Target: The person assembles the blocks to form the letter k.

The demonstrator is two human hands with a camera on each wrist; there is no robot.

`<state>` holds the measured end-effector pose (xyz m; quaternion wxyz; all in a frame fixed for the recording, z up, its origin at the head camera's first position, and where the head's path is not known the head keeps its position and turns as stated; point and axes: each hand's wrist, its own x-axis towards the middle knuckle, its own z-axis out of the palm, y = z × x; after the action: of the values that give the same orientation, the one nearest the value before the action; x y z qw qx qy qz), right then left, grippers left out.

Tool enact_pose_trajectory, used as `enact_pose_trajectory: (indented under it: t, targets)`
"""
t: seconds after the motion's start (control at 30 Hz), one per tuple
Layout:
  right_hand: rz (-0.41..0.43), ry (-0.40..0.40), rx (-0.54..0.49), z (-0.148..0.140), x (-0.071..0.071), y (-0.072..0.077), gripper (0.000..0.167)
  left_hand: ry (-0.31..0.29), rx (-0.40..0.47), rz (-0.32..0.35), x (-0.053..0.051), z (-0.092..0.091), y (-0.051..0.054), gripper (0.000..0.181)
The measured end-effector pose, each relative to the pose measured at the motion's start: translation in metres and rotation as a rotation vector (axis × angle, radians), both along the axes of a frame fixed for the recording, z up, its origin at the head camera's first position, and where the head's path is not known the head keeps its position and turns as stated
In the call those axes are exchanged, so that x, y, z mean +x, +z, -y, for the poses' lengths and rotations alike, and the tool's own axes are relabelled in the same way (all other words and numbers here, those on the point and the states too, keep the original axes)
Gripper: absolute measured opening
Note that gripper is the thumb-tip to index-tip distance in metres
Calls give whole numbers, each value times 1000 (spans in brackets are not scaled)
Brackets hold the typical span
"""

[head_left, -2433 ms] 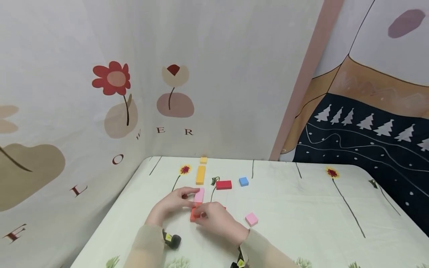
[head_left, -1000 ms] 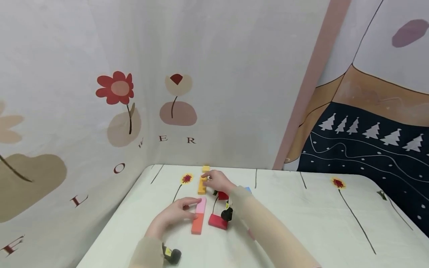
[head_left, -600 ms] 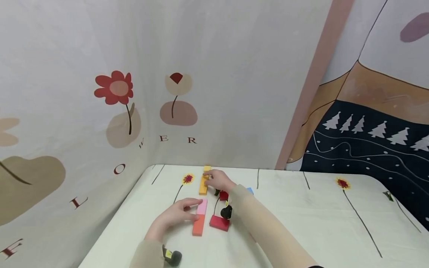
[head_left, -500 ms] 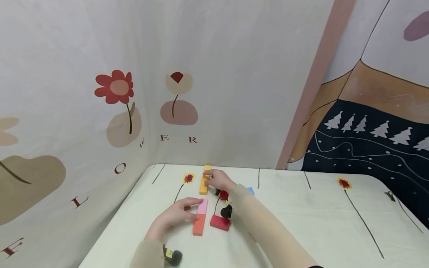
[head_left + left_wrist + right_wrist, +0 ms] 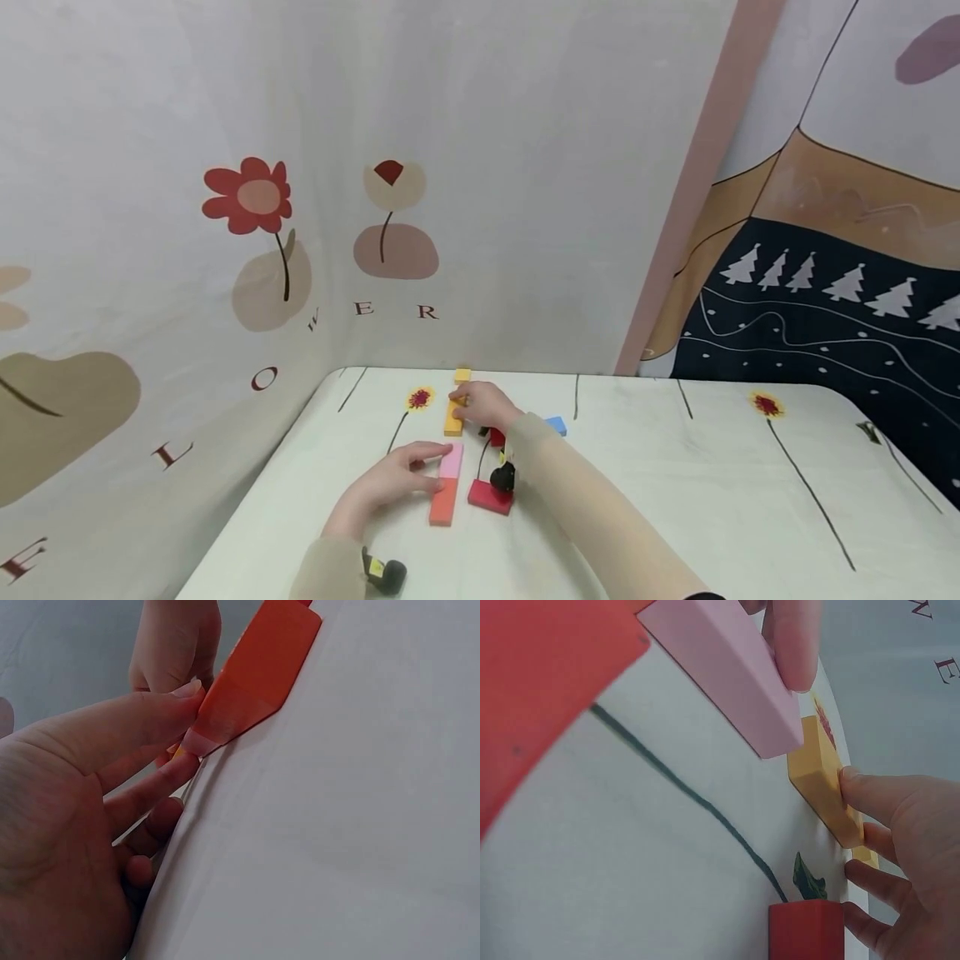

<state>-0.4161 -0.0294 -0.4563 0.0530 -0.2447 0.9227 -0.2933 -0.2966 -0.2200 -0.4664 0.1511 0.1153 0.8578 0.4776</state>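
Observation:
On the cloth, a pink block [image 5: 452,461] lies end to end with an orange block [image 5: 442,504]. My left hand [image 5: 397,477] rests along their left side, its index fingertip on the pink block and its thumb against the orange one. Farther off, my right hand [image 5: 487,404] pinches a long yellow block [image 5: 453,425], with the thumb on its near side in the right wrist view. A small yellow block [image 5: 462,375] lies just beyond that hand. Part of the long yellow block is hidden by the fingers.
Right of the orange block lies a red block [image 5: 491,497], partly behind the dark wrist camera [image 5: 503,477]. A second red block [image 5: 497,437] and a blue block [image 5: 556,426] sit partly behind the right arm. A printed cloth wall [image 5: 510,250] rises behind the table.
My right hand has left the orange block and reached forward to the long yellow block. My left hand has stayed by the pink and orange blocks. The small pink block is now hidden behind the right arm.

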Motion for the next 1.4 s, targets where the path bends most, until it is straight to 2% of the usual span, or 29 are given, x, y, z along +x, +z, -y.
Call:
enact_pose_trajectory:
  t: [0.3, 0.7, 1.13, 1.4]
  targets:
    - [3, 4, 11, -1, 4, -1, 32, 6, -20, -11, 1, -1, 2, 56]
    - [34, -2, 23, -4, 16, 5, 33, -6, -31, -32, 0, 1, 1, 55]
    - [61, -17, 29, -3, 19, 4, 34, 16, -29, -8, -1, 0, 0, 55]
    - [66, -27, 31, -3, 19, 3, 34, 7, -27, -12, -2, -1, -1, 56]
